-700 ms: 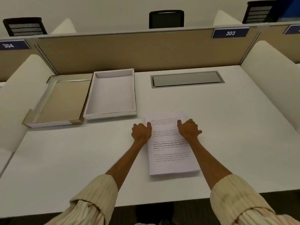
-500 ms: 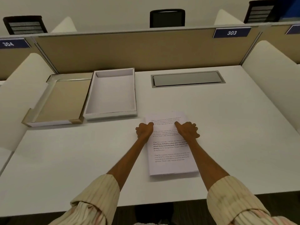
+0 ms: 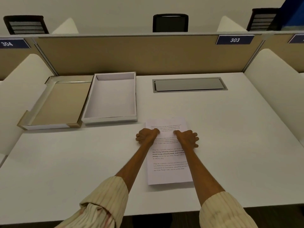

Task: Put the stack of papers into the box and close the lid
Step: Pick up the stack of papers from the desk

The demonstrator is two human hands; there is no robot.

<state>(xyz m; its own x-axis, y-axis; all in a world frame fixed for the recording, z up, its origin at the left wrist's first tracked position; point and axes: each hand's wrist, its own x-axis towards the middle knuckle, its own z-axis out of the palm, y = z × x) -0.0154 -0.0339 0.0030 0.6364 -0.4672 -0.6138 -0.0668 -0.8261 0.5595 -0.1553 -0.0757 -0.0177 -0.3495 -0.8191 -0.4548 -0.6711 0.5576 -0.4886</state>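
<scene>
A stack of printed papers (image 3: 167, 162) lies flat on the white desk, right of centre. My left hand (image 3: 146, 136) grips its left edge and my right hand (image 3: 187, 139) grips its right edge, both near the far end, thumbs pressed on the top sheet. The fingers under the edges are hidden. The white box (image 3: 110, 119) stands open and empty just beyond and left of the stack. Its lid (image 3: 60, 102) lies upturned against the box's left side, tan inside.
A grey cable hatch (image 3: 189, 84) is set into the desk at the back right. A tan partition (image 3: 139, 55) closes the far side. White side dividers (image 3: 276, 89) (image 3: 21, 89) flank the desk. The desk's front edge (image 3: 148, 213) runs below my forearms.
Both thumbs have slid inward across the top sheet, closer together. The stack, box and lid have stayed in place.
</scene>
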